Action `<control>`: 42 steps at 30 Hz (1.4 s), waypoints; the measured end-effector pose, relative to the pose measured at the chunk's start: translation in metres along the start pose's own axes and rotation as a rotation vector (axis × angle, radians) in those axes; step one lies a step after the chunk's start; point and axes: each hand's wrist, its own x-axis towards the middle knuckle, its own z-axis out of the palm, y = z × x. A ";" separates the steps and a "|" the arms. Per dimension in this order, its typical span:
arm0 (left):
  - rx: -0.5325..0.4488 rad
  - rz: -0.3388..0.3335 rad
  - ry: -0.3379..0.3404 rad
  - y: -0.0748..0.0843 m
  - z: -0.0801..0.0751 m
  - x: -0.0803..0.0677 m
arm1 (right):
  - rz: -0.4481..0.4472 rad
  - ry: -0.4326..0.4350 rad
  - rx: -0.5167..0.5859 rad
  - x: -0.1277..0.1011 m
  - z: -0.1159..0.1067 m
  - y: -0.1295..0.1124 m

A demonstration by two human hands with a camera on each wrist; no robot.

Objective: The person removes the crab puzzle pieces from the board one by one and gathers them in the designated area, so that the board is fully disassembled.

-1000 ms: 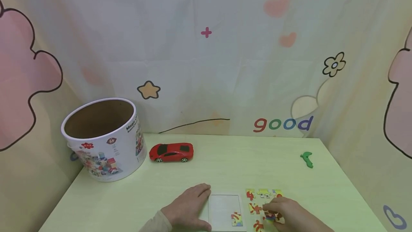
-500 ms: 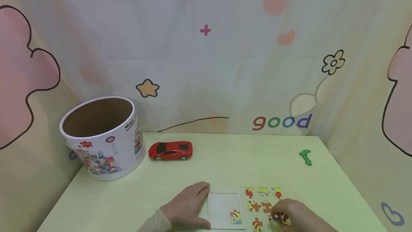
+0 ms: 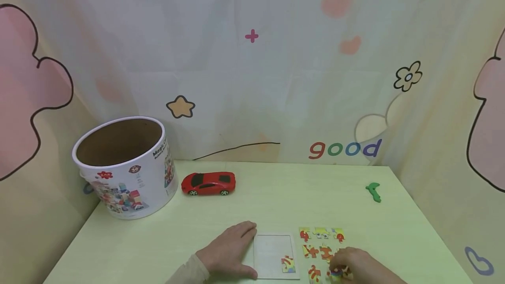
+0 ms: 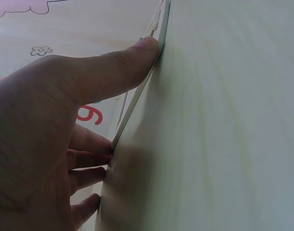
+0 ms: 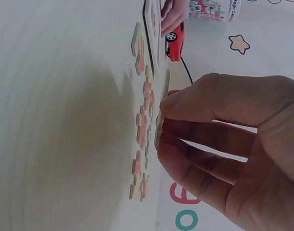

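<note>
A white puzzle tray (image 3: 272,249) lies at the table's near edge with one coloured piece (image 3: 288,264) set in its near right corner. My left hand (image 3: 242,249) rests flat beside it, thumb and straight fingers pressed against the tray's left edge (image 4: 122,120). Several loose puzzle pieces (image 3: 320,243) lie in rows to the right of the tray. My right hand (image 3: 339,268) pinches one piece (image 5: 165,84) between thumb and fingers, raised on edge at the near end of the loose pieces (image 5: 141,122).
An open round toy tub (image 3: 124,168) stands at the back left with a red toy car (image 3: 208,183) to its right. A small green piece (image 3: 373,191) lies at the far right. A patterned curtain backs the table.
My right hand has drawn back toward the near edge with the pinched piece, uncovering the pieces it hid. The left hand and tray have stayed put.
</note>
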 end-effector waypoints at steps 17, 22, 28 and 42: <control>-0.026 -0.006 -0.006 0.004 -0.002 -0.001 | -0.029 -0.050 -0.053 0.006 0.007 0.002; -0.021 -0.004 0.004 0.004 -0.001 -0.001 | -0.016 -0.035 -0.064 0.008 0.010 0.002; -0.013 -0.003 0.003 0.001 -0.001 0.000 | -0.007 -0.017 -0.080 0.010 0.014 0.000; -0.025 -0.004 -0.010 -0.001 -0.002 0.000 | -0.060 -0.015 -0.067 0.013 0.012 -0.001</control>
